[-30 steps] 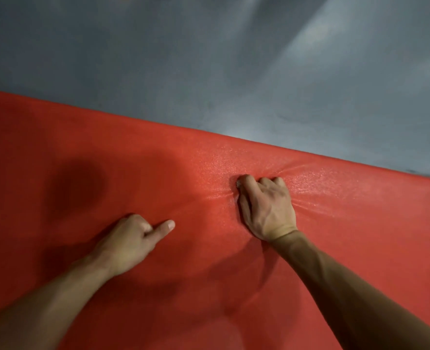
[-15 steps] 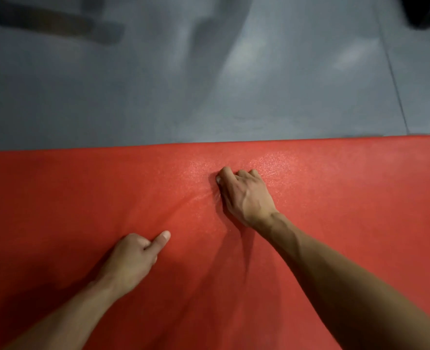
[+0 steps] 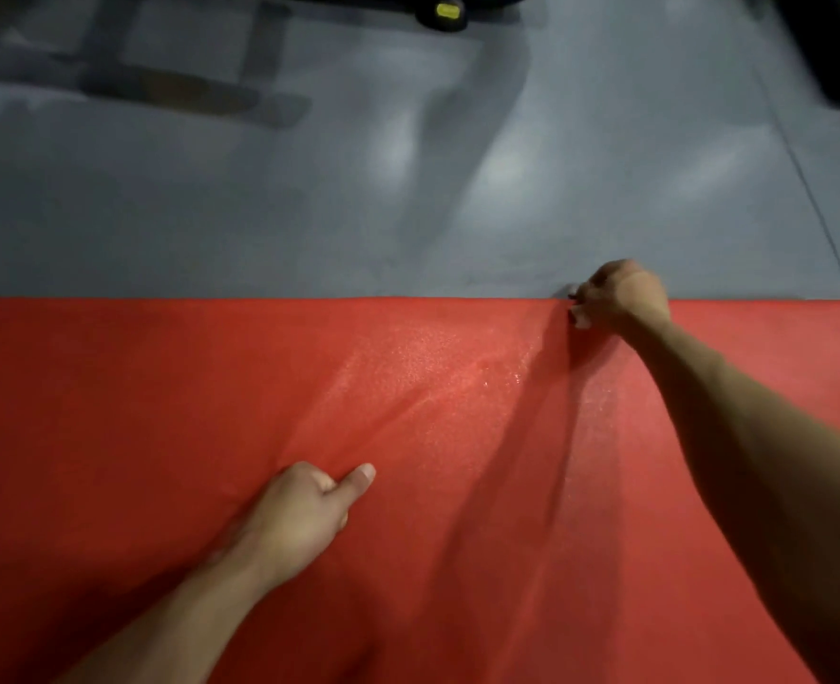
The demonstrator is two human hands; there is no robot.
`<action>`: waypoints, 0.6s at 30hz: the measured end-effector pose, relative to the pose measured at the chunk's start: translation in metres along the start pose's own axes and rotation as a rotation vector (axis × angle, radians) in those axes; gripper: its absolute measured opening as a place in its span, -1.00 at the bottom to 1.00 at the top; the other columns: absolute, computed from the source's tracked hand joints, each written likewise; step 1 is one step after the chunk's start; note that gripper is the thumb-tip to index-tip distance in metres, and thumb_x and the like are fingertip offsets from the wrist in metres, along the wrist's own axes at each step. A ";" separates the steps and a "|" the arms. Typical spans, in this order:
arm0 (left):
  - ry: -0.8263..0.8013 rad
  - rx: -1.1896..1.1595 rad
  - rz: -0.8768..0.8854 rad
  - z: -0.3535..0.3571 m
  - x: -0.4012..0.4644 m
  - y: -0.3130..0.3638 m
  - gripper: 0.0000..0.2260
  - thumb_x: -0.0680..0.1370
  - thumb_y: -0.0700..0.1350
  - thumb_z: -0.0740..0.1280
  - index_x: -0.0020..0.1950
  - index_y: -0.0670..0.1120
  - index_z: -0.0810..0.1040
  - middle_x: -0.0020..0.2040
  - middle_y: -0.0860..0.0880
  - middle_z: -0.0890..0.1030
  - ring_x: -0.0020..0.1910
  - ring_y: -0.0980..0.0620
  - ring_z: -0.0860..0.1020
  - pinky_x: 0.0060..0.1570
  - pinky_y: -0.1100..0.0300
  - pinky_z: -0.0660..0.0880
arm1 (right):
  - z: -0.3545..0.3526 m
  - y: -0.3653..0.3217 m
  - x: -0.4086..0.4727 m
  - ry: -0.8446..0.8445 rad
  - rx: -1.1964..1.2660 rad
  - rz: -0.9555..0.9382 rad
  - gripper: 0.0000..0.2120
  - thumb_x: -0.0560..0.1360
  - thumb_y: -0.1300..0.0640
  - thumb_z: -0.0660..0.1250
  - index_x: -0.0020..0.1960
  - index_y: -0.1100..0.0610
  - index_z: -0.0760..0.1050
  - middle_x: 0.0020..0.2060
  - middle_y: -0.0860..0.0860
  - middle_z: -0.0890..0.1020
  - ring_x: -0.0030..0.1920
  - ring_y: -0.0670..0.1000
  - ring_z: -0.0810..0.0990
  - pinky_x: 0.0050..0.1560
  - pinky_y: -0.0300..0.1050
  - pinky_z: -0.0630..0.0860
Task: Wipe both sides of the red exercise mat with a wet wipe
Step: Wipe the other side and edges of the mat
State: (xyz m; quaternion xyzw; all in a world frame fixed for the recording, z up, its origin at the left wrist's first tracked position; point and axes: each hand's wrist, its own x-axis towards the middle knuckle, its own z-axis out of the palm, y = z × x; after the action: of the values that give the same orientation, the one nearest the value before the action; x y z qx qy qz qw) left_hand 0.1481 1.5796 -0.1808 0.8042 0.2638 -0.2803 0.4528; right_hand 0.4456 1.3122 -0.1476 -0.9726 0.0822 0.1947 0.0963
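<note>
On the grey floor (image 3: pixel 260 214) the red exercise mat (image 3: pixel 136 412) lies flat and fills the lower half of the view. Since half a second ago the right hand (image 3: pixel 620 296) has moved from the middle of the mat to its far edge, where the curled fingers (image 3: pixel 580 318) press down; a small pale bit shows at them (probably the wet wipe, but it is too small to tell). A shiny wet trace (image 3: pixel 432 367) now shows on the mat. The left hand (image 3: pixel 299 515) stays on the near part, fingers curled into a fist, thumb out, holding nothing. Dark equipment (image 3: pixel 437 12) at the top is blurred, with a yellow label that cannot be read.
</note>
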 end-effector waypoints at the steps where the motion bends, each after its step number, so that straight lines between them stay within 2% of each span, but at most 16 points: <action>1: 0.001 -0.007 0.000 0.001 0.000 0.000 -0.36 0.59 0.29 0.30 -0.59 -0.06 0.37 -0.61 0.05 0.28 -0.62 0.08 0.24 -0.49 0.17 0.22 | 0.012 -0.019 -0.008 -0.013 -0.013 -0.062 -0.79 0.43 0.15 0.48 -0.01 0.26 0.65 -0.08 0.28 0.70 0.00 0.20 0.69 -0.05 0.00 0.57; 3: 0.006 -0.009 0.003 0.001 0.000 -0.001 -0.36 0.59 0.27 0.31 -0.58 -0.07 0.36 -0.60 0.05 0.28 -0.61 0.07 0.23 -0.51 0.17 0.21 | 0.036 -0.061 -0.028 -0.029 -0.023 -0.179 -0.73 0.37 0.14 0.50 0.02 0.23 0.63 -0.06 0.24 0.70 0.02 0.19 0.69 -0.06 0.00 0.58; 6: 0.016 -0.021 0.017 0.003 -0.003 -0.001 -0.37 0.60 0.24 0.31 -0.58 -0.08 0.35 -0.59 0.04 0.28 -0.61 0.06 0.22 -0.53 0.17 0.21 | 0.054 -0.101 -0.053 -0.022 -0.036 -0.285 -0.67 0.40 0.16 0.48 0.12 0.19 0.55 0.09 0.23 0.65 0.13 0.23 0.64 0.07 0.02 0.57; 9: 0.021 -0.005 0.026 0.000 -0.002 -0.001 -0.38 0.60 0.23 0.31 -0.57 -0.08 0.34 -0.58 0.04 0.27 -0.60 0.05 0.22 -0.51 0.15 0.20 | 0.032 -0.070 -0.045 -0.024 -0.098 -0.209 -0.66 0.38 0.14 0.52 0.11 0.16 0.56 0.10 0.22 0.65 0.14 0.23 0.65 0.10 0.04 0.57; 13: 0.031 0.000 0.022 0.002 -0.003 0.002 -0.38 0.59 0.24 0.31 -0.57 -0.07 0.36 -0.61 0.05 0.29 -0.61 0.05 0.26 -0.45 0.16 0.23 | -0.013 0.019 -0.028 0.066 -0.099 0.069 -0.63 0.33 0.19 0.52 0.11 0.15 0.55 0.09 0.28 0.64 0.14 0.27 0.63 0.06 0.03 0.54; 15: 0.031 0.004 0.016 0.002 -0.002 0.002 -0.37 0.59 0.25 0.30 -0.60 -0.06 0.36 -0.60 0.06 0.28 -0.61 0.05 0.25 -0.44 0.17 0.22 | -0.006 0.027 -0.029 0.140 -0.079 0.049 -0.69 0.41 0.16 0.46 0.13 0.13 0.52 0.08 0.30 0.62 0.11 0.30 0.61 0.03 0.05 0.52; 18: 0.036 0.002 0.015 0.004 -0.002 0.000 -0.37 0.59 0.25 0.31 -0.60 -0.05 0.37 -0.60 0.06 0.28 -0.60 0.04 0.25 -0.45 0.17 0.22 | 0.031 -0.024 -0.036 0.173 -0.079 -0.122 -0.78 0.59 0.14 0.23 0.20 0.16 0.49 0.12 0.32 0.60 0.13 0.33 0.60 0.06 0.10 0.52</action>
State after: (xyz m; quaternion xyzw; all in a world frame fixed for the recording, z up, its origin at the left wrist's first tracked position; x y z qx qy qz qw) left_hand 0.1460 1.5760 -0.1807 0.8116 0.2655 -0.2624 0.4495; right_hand 0.4064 1.3467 -0.1581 -0.9921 0.0230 0.1068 0.0622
